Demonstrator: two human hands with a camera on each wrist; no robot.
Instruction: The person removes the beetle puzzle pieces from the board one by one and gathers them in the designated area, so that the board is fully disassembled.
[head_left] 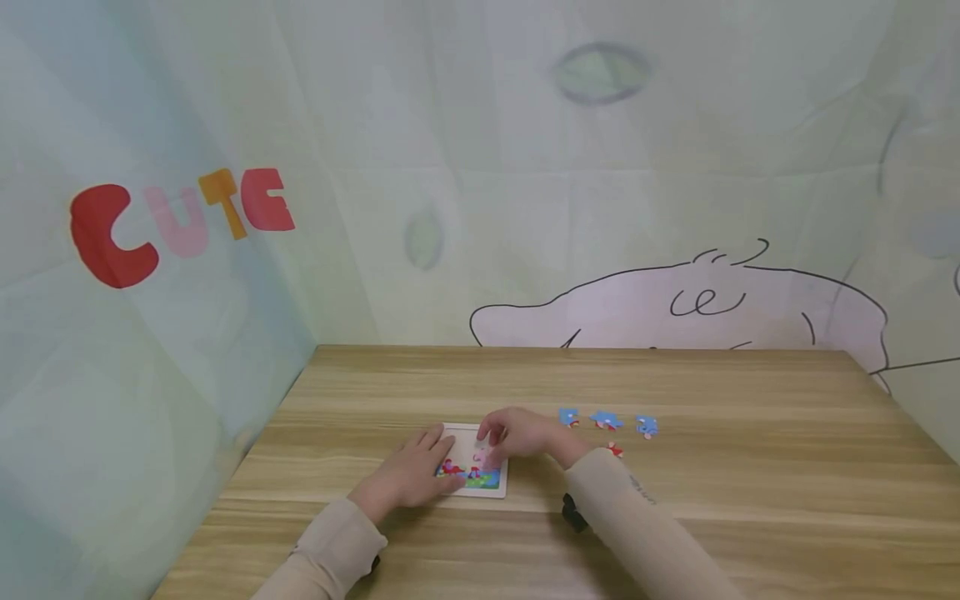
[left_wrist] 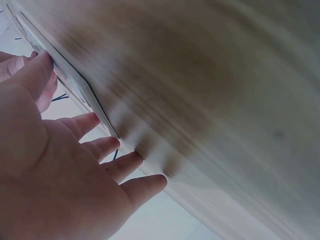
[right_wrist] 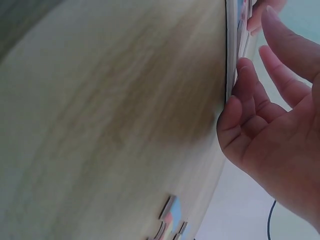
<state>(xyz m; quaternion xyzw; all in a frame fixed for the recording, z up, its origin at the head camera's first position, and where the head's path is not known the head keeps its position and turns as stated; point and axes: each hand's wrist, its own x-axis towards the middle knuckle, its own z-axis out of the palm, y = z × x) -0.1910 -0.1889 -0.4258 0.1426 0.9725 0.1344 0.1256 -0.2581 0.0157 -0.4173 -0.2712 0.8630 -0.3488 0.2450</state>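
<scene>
On the desk (head_left: 720,525), my left hand (head_left: 411,472) has straight fingers spread, likely steadying the puzzle tray (head_left: 462,444); my right hand's (head_left: 522,433) bend over it, whether pinching anything I cannot tell.

Head view looks forward-down; close wrist views share the tray (head_left: 464,443).

Left fingers (head_left: 438,448) partly hide the puzzle tray (head_left: 463,442).

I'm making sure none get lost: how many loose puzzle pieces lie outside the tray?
4: left blue piece, middle blue piece and right blue piece in a row; red piece by the right sleeve, which may hide more.
</scene>
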